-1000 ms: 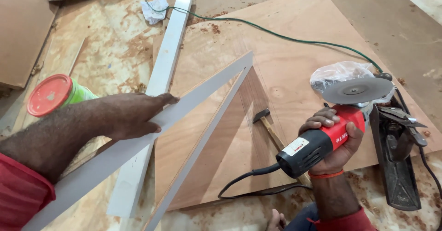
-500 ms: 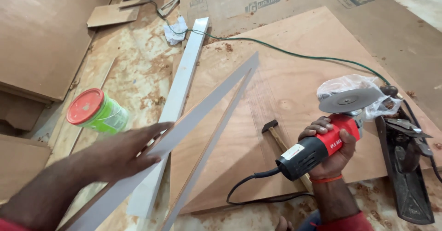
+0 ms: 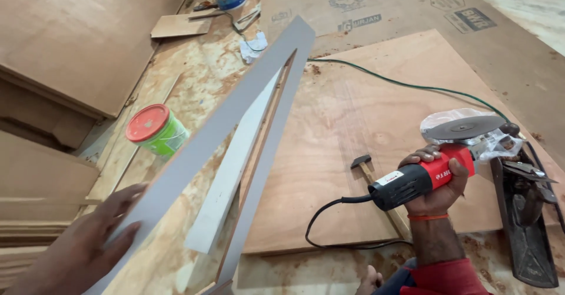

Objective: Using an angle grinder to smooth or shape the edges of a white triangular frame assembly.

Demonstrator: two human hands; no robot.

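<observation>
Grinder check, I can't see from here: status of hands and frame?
Right hand grips red grinder. Left hand flat under grey frame, raised. Hammer beside.

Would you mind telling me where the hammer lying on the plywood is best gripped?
Probably by the wooden handle of the hammer, just behind its dark head, coming from above. It lies flat on the plywood sheet, and its lower handle runs under the angle grinder in the right hand.
</observation>
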